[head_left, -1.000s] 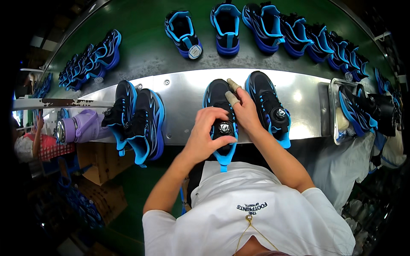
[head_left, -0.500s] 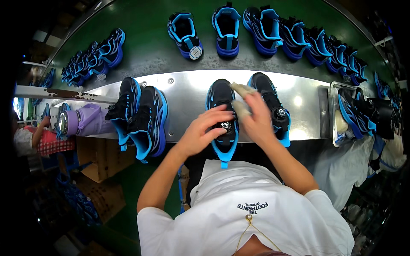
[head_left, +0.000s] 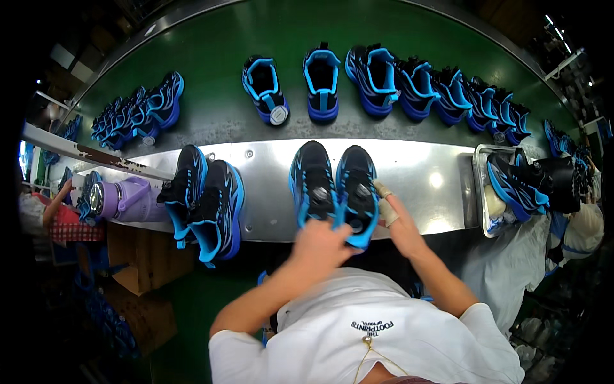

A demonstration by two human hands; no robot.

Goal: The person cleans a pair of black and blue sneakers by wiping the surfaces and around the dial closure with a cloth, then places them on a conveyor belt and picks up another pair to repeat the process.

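Side by side on the metal ledge stand two black and blue sneakers, a left sneaker (head_left: 311, 168) and a right sneaker (head_left: 355, 171), toes pointing away from me. My left hand (head_left: 323, 246), smeared by motion, is at their heel ends and covers the left one's heel; its fingers cannot be made out clearly. Along the outer side of the right sneaker lies my right hand (head_left: 400, 224), fingers extended and apart, with pale covers on some fingers. Whether it touches the sneaker is hard to tell.
Another pair of sneakers (head_left: 220, 208) stands left on the ledge, beside a purple jug (head_left: 137, 200). Beyond, several sneakers (head_left: 322, 83) line the green surface (head_left: 211, 102). A metal tray (head_left: 481, 192) with a sneaker over it is at right. A white bar (head_left: 83, 152) crosses at left.
The right sneaker has come left, close against the left one. My left hand has gone from the left sneaker's upper to the heels; my right hand now lies outside the right sneaker. The view has shifted.
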